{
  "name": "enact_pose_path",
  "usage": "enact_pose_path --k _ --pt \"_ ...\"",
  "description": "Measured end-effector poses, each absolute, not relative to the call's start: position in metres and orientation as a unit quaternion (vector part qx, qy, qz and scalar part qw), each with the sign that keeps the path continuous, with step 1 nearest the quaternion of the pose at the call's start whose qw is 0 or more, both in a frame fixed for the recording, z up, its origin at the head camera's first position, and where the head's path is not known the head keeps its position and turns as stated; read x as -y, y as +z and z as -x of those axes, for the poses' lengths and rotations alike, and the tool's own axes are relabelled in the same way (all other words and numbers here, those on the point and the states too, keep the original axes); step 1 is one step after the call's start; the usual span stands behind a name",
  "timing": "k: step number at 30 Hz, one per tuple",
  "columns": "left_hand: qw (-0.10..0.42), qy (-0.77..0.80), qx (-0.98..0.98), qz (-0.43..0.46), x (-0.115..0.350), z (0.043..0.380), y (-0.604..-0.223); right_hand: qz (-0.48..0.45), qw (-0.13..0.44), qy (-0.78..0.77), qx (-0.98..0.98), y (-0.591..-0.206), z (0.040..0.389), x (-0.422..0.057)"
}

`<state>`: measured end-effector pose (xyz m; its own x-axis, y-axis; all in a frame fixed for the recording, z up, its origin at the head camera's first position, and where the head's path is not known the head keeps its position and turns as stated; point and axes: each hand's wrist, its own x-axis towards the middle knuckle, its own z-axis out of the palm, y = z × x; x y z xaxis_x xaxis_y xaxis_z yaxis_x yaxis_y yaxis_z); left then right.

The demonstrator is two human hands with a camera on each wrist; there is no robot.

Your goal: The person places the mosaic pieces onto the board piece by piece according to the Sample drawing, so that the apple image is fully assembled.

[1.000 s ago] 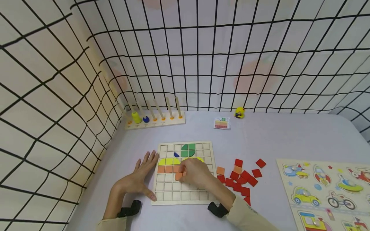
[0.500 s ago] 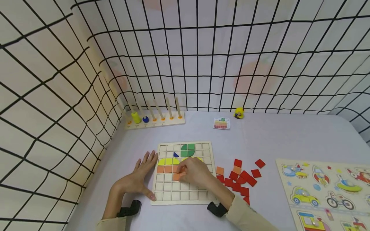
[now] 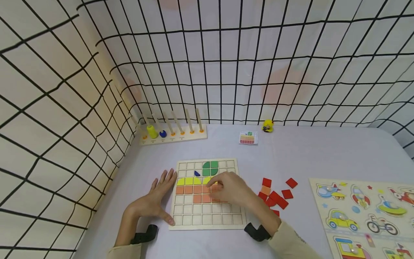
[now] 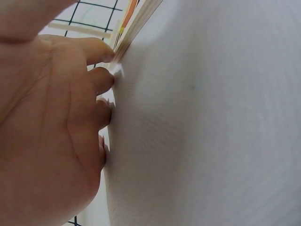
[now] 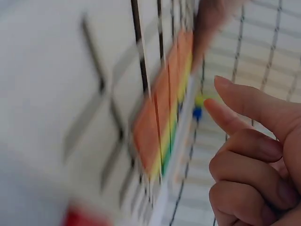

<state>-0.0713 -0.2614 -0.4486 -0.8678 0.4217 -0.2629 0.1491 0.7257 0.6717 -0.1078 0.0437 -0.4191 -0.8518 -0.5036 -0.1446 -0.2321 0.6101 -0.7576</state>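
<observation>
Left hand [image 3: 154,201] lies along left edge of grid board [image 3: 197,209], fingers spread, nothing held. Right hand [image 3: 228,189] over board's right half: thumb and index slightly parted, other fingers curled, nothing gripped. Orange tiles [image 3: 197,199] in two rows mid-board; red tiles [image 3: 281,201] loose to its right. Farther up board: yellow tiles [image 3: 189,181], then green tiles [image 3: 214,164]. Beyond it, picture card [image 3: 248,137].

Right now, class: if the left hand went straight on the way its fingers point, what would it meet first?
Most likely the left edge of the grid board: the left hand points toward it from right beside it, perhaps already touching; depth makes that hard to tell.
</observation>
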Motion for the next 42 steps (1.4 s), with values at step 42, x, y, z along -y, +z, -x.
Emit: enact_pose_path --k 42 --pt "0.204 0.343 -0.902 -0.162 0.261 0.071 -0.447 0.074 0.192 -0.340 -0.918 -0.430 0.121 -0.140"
